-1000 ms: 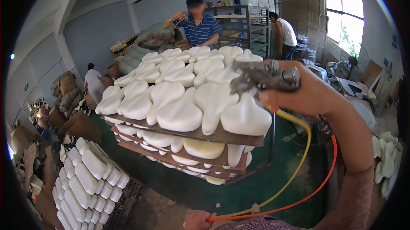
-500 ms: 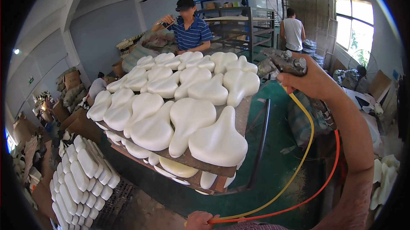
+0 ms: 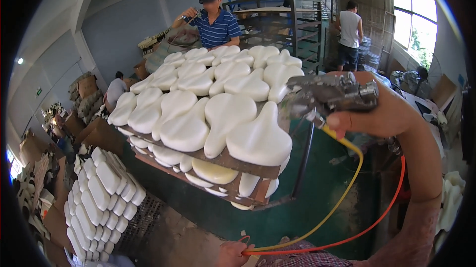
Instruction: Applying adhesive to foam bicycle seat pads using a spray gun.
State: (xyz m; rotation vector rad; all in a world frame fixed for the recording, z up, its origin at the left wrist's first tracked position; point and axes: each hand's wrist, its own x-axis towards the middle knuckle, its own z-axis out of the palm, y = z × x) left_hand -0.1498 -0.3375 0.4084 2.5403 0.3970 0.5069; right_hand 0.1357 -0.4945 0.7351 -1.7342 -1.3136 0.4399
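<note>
Pointing left, spray gun (image 3: 329, 93), long axis crosswise, right hand (image 3: 369, 118) curled around it, left hand (image 3: 233, 254) clutching hoses (image 3: 347, 142)

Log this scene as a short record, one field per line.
Centre: glossy white saddle-shaped pieces on a flat brown board, more layers below
Right hand: grips a dark metallic spray gun near the pieces' right edge
Left hand: holds a thin yellow hose and a thin orange hose
Lower left: stacked white oblong rounded blocks
Far side: person in a striped blue shirt, one arm raised
</note>
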